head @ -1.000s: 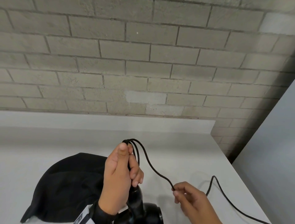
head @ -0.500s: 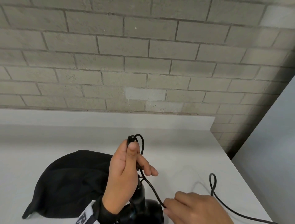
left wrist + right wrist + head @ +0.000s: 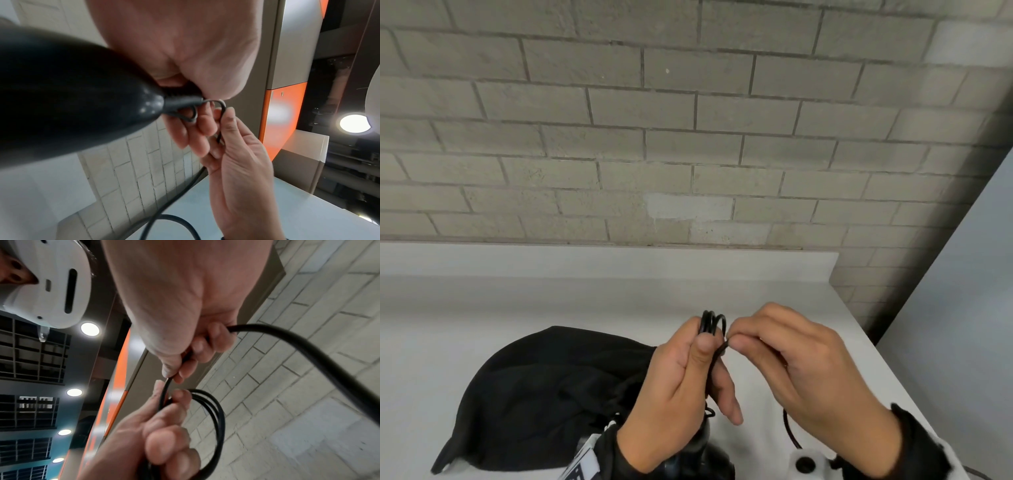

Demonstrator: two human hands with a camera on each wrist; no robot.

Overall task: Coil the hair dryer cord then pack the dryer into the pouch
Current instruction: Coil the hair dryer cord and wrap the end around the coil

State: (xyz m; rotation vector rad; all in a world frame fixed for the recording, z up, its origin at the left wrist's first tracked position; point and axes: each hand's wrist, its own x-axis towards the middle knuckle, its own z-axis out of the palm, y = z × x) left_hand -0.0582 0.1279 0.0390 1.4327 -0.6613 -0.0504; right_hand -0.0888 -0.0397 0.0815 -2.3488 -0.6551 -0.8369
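Note:
My left hand (image 3: pixel 688 377) holds several loops of the black cord (image 3: pixel 711 322) upright above the table, thumb pressed on them. The black hair dryer (image 3: pixel 702 459) hangs below that hand at the bottom edge; its dark body (image 3: pixel 61 97) fills the left wrist view. My right hand (image 3: pixel 791 363) pinches the cord (image 3: pixel 166 386) between thumb and finger right beside the loops (image 3: pixel 216 415). The free cord (image 3: pixel 789 431) trails down behind the right hand. The black pouch (image 3: pixel 544 394) lies flat on the table to the left.
The white table (image 3: pixel 551 308) meets a raised white ledge and a grey brick wall (image 3: pixel 654 137) at the back. Its right edge (image 3: pixel 866 342) drops off beside a pale panel. A white wrist device (image 3: pixel 808 464) shows at the bottom.
My right hand has risen from the table up to the left hand, bringing the cord to the loops. The cord's slack that lay to the right is gone from there.

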